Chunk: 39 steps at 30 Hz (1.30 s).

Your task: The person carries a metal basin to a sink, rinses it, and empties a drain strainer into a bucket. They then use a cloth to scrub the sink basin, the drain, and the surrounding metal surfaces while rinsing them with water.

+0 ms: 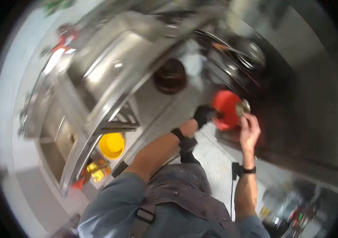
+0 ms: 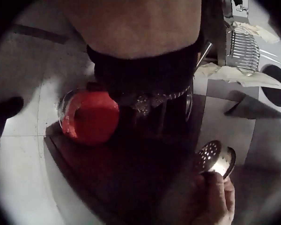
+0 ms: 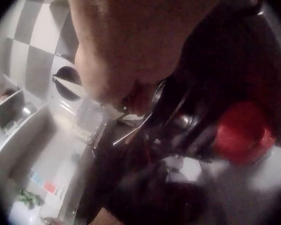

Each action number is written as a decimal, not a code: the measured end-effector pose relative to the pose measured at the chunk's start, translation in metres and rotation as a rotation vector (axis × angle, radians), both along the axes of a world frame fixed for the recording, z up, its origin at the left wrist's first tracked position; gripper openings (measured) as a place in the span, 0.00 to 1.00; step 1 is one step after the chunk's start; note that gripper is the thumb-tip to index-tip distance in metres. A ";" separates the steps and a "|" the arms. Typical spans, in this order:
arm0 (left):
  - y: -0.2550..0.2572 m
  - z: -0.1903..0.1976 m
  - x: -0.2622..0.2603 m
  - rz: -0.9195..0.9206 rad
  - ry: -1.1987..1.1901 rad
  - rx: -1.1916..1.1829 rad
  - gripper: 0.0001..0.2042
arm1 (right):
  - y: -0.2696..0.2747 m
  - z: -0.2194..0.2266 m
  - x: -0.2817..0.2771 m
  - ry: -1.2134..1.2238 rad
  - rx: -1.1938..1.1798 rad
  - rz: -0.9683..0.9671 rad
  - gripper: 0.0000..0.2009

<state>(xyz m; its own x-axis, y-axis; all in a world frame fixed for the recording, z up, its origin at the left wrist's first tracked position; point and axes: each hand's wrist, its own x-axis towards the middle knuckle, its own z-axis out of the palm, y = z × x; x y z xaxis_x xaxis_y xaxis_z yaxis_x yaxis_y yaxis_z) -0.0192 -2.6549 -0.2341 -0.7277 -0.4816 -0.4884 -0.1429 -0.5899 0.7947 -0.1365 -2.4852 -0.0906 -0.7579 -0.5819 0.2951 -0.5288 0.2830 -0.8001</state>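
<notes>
Right of centre, the right hand (image 1: pixel 250 133) pinches a perforated metal piece (image 2: pixel 216 158) near a red container (image 1: pixel 227 111); I cannot tell whether the left hand (image 1: pixel 189 127) holds anything. Yellow bucket (image 1: pixel 112 152) lower left, brown vessel (image 1: pixel 170 77) above centre.

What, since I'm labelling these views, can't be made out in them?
Head view: what, if anything, the left hand grips; dark material and motion blur mask it.
Left wrist view: the left fingers, hidden by dark material and shadow.
Right wrist view: the perforated metal piece in the right hand, lost behind forearm and darkness.
Head view: clutter at lower right, blurred and small.
</notes>
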 end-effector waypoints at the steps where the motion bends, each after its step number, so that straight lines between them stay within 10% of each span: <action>1: -0.004 0.010 0.027 0.043 0.026 0.068 0.11 | -0.015 0.002 0.007 -0.003 -0.010 0.055 0.05; 6: -0.037 0.103 0.177 0.176 0.058 -0.003 0.13 | -0.099 0.038 0.071 0.031 -0.031 0.304 0.06; 15: -0.060 0.198 0.493 0.630 0.127 -0.149 0.11 | -0.264 0.129 0.353 0.044 -0.024 0.950 0.07; 19: -0.056 0.202 0.634 0.967 0.322 0.013 0.10 | -0.316 0.139 0.509 0.110 0.049 1.175 0.08; 20: -0.055 0.177 0.672 0.807 -0.014 -0.886 0.14 | -0.328 0.136 0.546 0.114 0.065 1.197 0.08; 23: -0.054 0.130 0.766 1.053 0.044 -0.622 0.17 | -0.370 0.121 0.648 0.266 0.198 1.463 0.10; 25: -0.044 0.143 0.811 1.250 0.711 0.200 0.13 | -0.394 0.094 0.702 0.274 0.275 1.538 0.11; 39: -0.040 0.134 0.885 1.624 0.618 0.236 0.11 | -0.490 -0.112 0.875 0.651 0.387 1.935 0.08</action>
<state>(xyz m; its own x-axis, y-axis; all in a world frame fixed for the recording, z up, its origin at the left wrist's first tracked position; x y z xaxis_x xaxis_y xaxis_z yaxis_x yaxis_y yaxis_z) 0.8657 -2.6949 -0.1004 0.2872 -0.8105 -0.5105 0.9194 0.0837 0.3844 0.7382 -2.9753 -0.2025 0.9092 -0.4047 -0.0981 -0.4015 -0.7892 -0.4647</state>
